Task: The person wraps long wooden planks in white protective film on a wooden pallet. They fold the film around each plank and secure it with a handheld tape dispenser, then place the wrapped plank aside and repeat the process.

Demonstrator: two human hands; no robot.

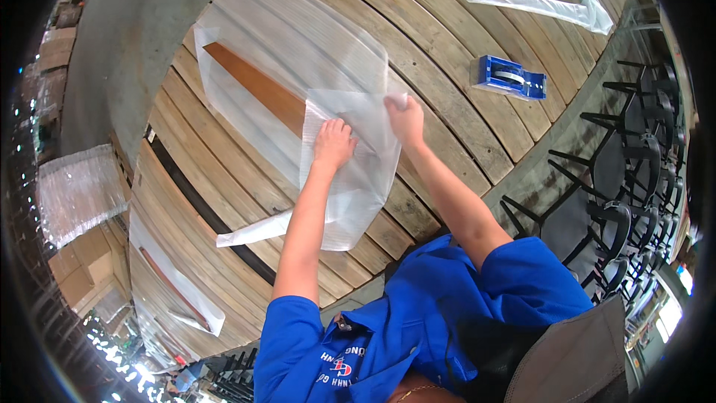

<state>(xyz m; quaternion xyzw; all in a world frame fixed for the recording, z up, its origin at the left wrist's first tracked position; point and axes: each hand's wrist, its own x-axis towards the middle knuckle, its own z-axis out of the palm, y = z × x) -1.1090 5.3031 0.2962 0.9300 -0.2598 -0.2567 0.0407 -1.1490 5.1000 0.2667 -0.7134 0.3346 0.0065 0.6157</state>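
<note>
Foam wrap (350, 172): thin, limp, light, probably tear-prone. Left hand (333, 145) pressed flat, fingers spread; right hand (405, 119) pinching top edge over wooden board (257, 88).

A blue tape dispenser (510, 79) is set on the slatted wooden table (447, 45), well apart from the table's near edge. Further back, toward the top right, a long strip of clear plastic film (544, 6) is laid across the slats. At the lower left a second wooden piece in a clear wrap (175, 283) is seen lying along the boards. Off the table to the left, a stack of white foam sheets (78, 190) is placed on cardboard boxes (86, 280). To the right — beyond the table's edge — black metal chair frames (626, 179) are stacked close together.
</note>
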